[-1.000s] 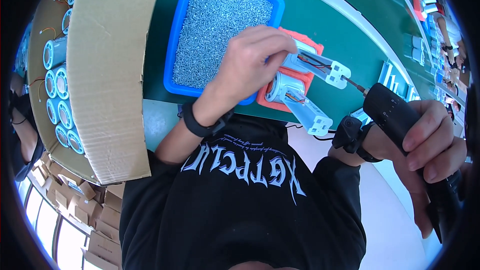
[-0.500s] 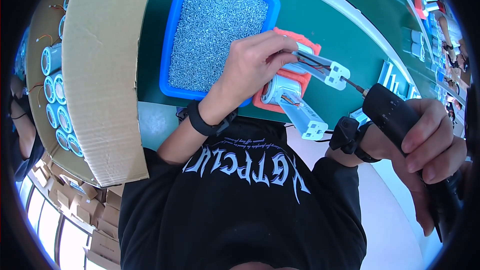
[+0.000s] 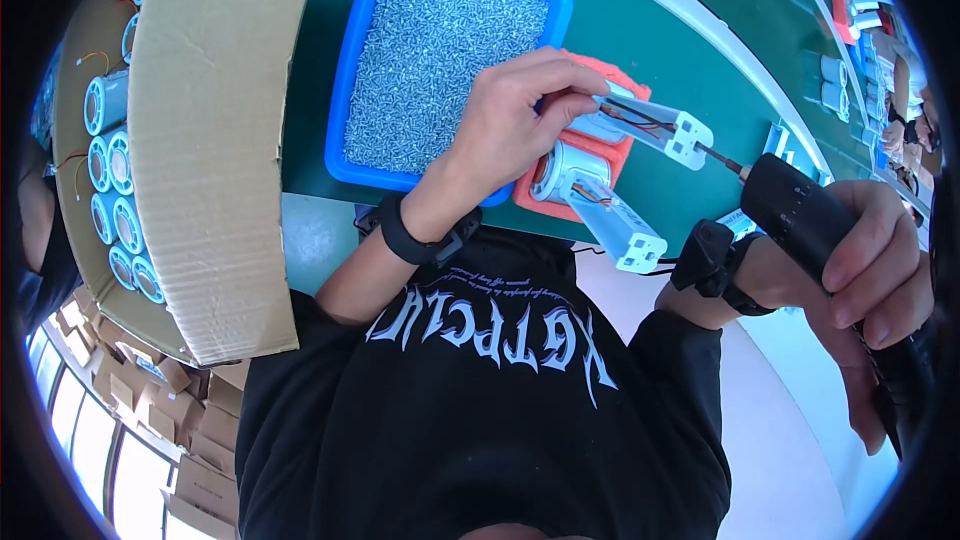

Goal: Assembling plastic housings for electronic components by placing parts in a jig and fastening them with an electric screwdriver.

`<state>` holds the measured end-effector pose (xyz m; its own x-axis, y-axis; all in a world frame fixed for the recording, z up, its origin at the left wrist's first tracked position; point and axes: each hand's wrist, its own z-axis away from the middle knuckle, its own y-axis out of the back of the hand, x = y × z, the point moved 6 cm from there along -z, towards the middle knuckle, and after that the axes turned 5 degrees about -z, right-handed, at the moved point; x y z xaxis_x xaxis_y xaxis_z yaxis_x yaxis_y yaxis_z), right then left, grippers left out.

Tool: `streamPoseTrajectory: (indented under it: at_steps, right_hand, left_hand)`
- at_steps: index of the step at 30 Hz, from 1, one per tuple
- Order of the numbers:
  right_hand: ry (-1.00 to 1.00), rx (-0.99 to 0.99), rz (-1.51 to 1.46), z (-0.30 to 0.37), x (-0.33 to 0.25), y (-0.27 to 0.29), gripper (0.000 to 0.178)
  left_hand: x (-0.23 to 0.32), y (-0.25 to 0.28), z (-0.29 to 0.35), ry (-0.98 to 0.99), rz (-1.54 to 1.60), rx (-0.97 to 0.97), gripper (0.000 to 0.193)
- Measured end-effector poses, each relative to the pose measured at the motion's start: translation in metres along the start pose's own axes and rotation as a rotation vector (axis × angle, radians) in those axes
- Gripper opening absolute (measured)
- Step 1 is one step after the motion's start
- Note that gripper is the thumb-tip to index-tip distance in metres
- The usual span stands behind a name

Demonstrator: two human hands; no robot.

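bench [image 3: 620, 20]: green, with a pale edge curving down toward the right.
carton [image 3: 220, 160]: cardboard, at my left; round pale motors [image 3: 107, 103] sit inside, so i judge plenty are left.
tray [image 3: 350, 70]: blue, spread full of small silvery screws [image 3: 440, 70], so supply is hardly dented.
foam [image 3: 605, 67]: orange-red, beside the tray, cradling two pale units.
driver [image 3: 790, 205]: black, gripped in my right hand [image 3: 880, 260], fingers wrapped round its body.
upper unit [image 3: 685, 140]: on the foam, its arm jutting right; i judge it mid-work.
lower unit [image 3: 620, 230]: just beside it, its arm slanting toward me, touched by neither hand; finished or not, i cannot tell.
left hand [image 3: 515, 110]: thumb and fingers pinched on the upper unit, near the inner end of its arm.
wires [image 3: 650, 124]: dark and red, lying along that open arm.
bit [image 3: 722, 157]: its tip meets the upper unit's end plate; how deep any screw sits is too small to tell.
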<state>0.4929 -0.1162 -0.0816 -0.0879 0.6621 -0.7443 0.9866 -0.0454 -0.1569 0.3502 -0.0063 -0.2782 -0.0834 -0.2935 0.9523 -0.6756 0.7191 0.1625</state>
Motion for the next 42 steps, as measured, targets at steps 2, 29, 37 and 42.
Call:
streamPoseTrajectory:
  at_steps: [2, 29, 37, 42]
  right_hand:
    - [0.006, -0.016, -0.017, 0.000, 0.001, 0.000, 0.067]
    - [0.338, 0.536, -0.102, 0.014, -0.030, 0.025, 0.064]
    - [0.237, 0.381, -0.080, 0.038, -0.056, 0.036, 0.066]
    - [0.271, 0.412, -0.092, 0.042, -0.061, 0.039, 0.070]
  left_hand:
    - [0.000, 0.000, 0.000, 0.002, 0.000, -0.001, 0.018]
    - [0.007, -0.001, 0.006, -0.084, -0.144, -0.008, 0.015]
    - [0.000, 0.002, 0.009, 0.263, 0.586, 0.038, 0.011]
    - [0.002, -0.003, 0.012, 0.158, 0.643, -0.022, 0.013]
